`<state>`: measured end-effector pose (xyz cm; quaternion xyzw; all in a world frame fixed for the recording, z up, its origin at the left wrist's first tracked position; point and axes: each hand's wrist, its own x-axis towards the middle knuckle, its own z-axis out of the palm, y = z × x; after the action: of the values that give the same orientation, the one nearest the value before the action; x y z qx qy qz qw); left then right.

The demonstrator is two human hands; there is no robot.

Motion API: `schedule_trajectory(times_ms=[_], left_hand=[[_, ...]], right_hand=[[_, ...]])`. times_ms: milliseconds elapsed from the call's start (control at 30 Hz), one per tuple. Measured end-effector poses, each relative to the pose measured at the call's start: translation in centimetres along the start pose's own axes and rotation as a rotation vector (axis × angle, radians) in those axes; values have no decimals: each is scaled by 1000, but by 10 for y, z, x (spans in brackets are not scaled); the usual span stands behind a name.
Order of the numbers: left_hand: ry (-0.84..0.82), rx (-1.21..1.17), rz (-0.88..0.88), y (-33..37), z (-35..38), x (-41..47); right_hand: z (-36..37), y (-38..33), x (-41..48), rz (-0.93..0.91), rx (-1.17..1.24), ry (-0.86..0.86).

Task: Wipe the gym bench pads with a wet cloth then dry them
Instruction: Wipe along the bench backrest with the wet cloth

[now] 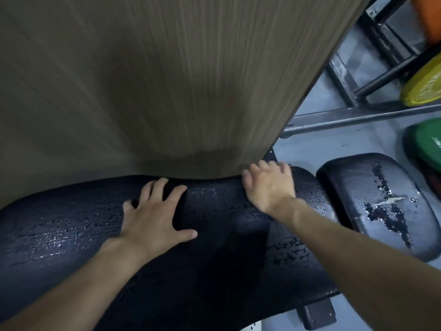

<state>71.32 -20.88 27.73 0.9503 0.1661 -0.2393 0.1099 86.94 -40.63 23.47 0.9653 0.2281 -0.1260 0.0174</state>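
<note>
Seemingly mid-job, you laid your left hand (155, 218), fingers spread, flat on the glistening pad (59, 235) beneath it; your right hand (269, 187), blurred, touched its far edge, grip unclear. No cloth showed; drying likely remained.

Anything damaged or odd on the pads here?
Yes. The small black vinyl seat pad at right is damaged: its cover is cracked and flaking, with a pale tear near its middle. The long black bench pad under the left hand and right hand looks rough and cracked too.
</note>
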Motion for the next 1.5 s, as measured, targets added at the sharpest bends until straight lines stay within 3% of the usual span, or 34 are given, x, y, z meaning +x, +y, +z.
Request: schedule_trajectory(times_ms=[133,200,333,467,667,800,900,1100,1267,1367,1500], left_hand=[[27,-13,-23,-13,3,-5],[25,-35,-53,-31,2,-9],[8,-49,-133,-77,1,-21],[15,-75,-152,-102,5,-28],[38,-75,-166,-125,10,-36],[43,-156,-238,-166,12,-49],[52,-208,-287,-190,15,-60],[90,-209,-270,-197,28,-66],[125,-158,-255,-207,31,-79],[160,-200,-287,-224,39,-94],[211,-327,-309,-252,51,-119]], right_hand=[[3,-77,-15,-222,66,-26],[2,-75,-14,-277,73,-26],[5,-36,-9,-148,49,-17],[7,-73,-10,0,-45,9],[4,-186,-7,-167,62,-51],[4,-166,-5,-280,31,-52],[5,-155,-6,-174,-20,-66],[6,-224,-2,-196,-33,-45],[7,-305,1,-387,-78,-51],[7,-301,2,-480,10,-32],[12,-310,0,-362,9,-22]])
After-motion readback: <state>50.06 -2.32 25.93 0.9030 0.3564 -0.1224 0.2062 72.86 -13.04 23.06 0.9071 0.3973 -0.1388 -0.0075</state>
